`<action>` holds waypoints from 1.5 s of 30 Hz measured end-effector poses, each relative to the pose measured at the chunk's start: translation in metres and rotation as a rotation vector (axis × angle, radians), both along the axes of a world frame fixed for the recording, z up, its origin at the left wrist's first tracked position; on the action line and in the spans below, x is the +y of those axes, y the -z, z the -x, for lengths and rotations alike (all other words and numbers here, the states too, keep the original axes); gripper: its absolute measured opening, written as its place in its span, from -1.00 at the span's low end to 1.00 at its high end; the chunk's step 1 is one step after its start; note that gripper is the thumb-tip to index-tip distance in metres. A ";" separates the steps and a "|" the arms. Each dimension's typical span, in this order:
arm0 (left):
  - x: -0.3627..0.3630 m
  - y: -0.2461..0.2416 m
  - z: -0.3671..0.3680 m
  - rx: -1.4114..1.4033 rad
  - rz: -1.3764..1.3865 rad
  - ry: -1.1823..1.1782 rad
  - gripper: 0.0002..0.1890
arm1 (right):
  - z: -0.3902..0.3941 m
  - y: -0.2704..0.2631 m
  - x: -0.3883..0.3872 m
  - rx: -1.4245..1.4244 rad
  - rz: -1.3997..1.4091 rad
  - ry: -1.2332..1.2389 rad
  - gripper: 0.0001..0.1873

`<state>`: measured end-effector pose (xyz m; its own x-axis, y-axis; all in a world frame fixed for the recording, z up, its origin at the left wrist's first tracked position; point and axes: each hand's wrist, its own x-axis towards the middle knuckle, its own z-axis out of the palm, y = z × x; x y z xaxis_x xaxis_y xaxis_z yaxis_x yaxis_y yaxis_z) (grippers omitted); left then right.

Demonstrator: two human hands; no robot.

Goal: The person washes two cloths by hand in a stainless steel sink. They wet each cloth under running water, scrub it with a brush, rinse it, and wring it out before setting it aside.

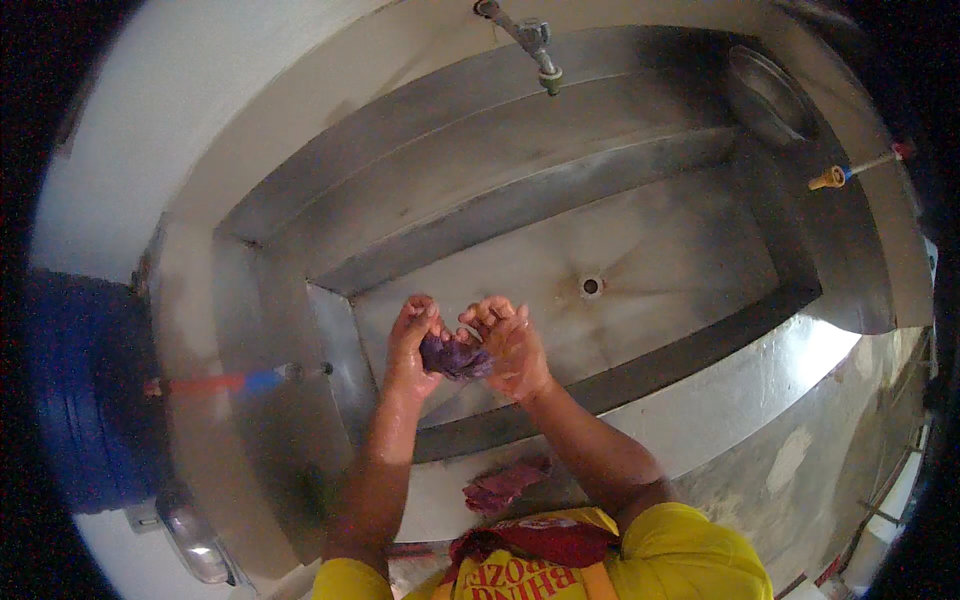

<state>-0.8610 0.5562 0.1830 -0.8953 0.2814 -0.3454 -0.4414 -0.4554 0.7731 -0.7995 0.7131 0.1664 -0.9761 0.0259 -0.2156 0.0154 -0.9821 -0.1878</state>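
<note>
Over the left part of a metal sink basin (675, 240), a bunched purple cloth (456, 358) is gripped between both hands. My left hand (414, 341) is wrapped on its left side with fingers curled. My right hand (511, 346) holds its right side, fingers bent and palm turned upward. Both hands and forearms look wet. A second cloth, reddish-purple and crumpled (506, 486), lies on the sink's front ledge between my forearms.
A metal tap (536, 49) juts from the wall above the basin. The round drain (591, 286) lies right of my hands. A metal bowl (772, 96) leans at the back right corner. A yellow-tipped fitting (829, 178) sticks out at the right. A blue barrel (90, 390) stands far left.
</note>
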 end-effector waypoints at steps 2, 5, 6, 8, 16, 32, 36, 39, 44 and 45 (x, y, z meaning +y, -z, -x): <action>0.020 -0.043 0.006 0.077 0.018 0.111 -0.78 | 0.008 0.048 0.008 0.021 0.079 -0.407 -0.20; 0.031 -0.078 0.013 0.281 0.035 0.423 -0.76 | -0.002 0.075 -0.011 0.085 0.234 -0.847 -0.03; 0.026 -0.091 0.013 0.355 0.090 0.524 -0.74 | -0.008 0.052 -0.017 0.207 0.312 -0.949 0.05; 0.020 -0.112 0.012 0.563 0.250 0.715 -0.72 | -0.018 0.017 -0.027 0.340 0.481 -1.036 0.11; 0.019 -0.104 0.010 0.375 0.611 0.729 -0.47 | -0.032 0.032 -0.034 0.109 0.169 -0.863 -0.43; -0.007 0.092 -0.027 0.032 0.571 0.100 -0.59 | -0.031 0.137 -0.026 0.249 -1.749 -0.492 -0.59; -0.037 -0.029 -0.055 0.751 0.984 0.473 -0.42 | -0.044 0.062 0.008 -0.089 -0.431 -1.082 -0.82; -0.030 -0.085 -0.069 1.452 1.484 0.742 -0.38 | -0.047 0.031 0.017 -0.021 -0.241 -1.229 -0.84; -0.018 -0.096 -0.034 1.751 1.508 0.910 -0.61 | -0.017 -0.011 0.028 0.217 -0.122 -1.387 -0.83; -0.017 -0.105 -0.027 1.855 1.467 0.856 -0.67 | -0.015 -0.035 0.028 0.155 -0.187 -1.358 -0.71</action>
<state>-0.8340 0.5388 0.2876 -0.2625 0.9637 0.0487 0.9616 0.2654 -0.0697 -0.7843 0.7416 0.2010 -0.2723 -0.9408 -0.2021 0.8992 -0.1739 -0.4016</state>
